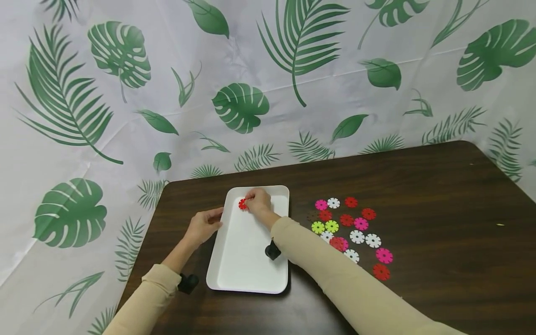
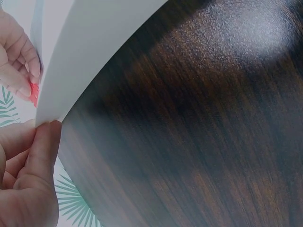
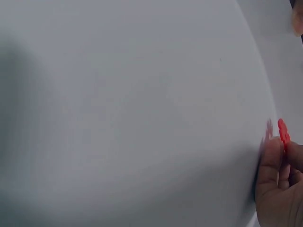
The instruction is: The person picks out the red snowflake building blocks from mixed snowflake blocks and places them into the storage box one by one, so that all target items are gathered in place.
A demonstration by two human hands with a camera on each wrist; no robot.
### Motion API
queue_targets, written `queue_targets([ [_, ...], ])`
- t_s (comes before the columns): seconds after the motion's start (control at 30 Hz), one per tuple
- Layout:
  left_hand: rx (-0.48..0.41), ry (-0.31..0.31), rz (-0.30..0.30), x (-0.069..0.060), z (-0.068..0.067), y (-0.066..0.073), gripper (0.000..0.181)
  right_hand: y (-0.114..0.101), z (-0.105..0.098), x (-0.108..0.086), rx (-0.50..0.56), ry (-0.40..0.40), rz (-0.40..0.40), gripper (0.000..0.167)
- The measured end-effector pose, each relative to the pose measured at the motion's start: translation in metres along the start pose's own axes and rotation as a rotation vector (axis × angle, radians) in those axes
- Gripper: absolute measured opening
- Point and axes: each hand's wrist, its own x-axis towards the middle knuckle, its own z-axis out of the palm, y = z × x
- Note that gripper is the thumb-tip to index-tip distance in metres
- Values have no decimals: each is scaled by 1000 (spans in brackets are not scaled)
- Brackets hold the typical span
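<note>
A white rectangular tray (image 1: 251, 251) lies on the dark wooden table. Over its far left part, my right hand (image 1: 258, 201) pinches a small red notched disc (image 1: 242, 204) between thumb and fingers. In the right wrist view the red disc (image 3: 283, 131) is held on edge close to the tray's side wall. My left hand (image 1: 204, 226) is at the tray's left side, with thumb and fingertips gripping the wall; the left wrist view shows the left hand (image 2: 33, 165) at the tray's edge (image 2: 85, 52).
Right of the tray lie several notched discs, among them white discs (image 1: 373, 240), pink discs (image 1: 384, 255), red discs (image 1: 381, 271) and yellow-green discs (image 1: 318, 227). A brown disc (image 1: 312, 216) blends into the table (image 1: 452, 242). A leaf-printed cloth (image 1: 188, 135) hangs behind.
</note>
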Motion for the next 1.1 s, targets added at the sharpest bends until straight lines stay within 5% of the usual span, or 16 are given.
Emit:
queue_targets([
  [1.1, -14, -2, 8, 1, -1, -3, 43, -4, 7, 0, -103, 71, -1, 3],
])
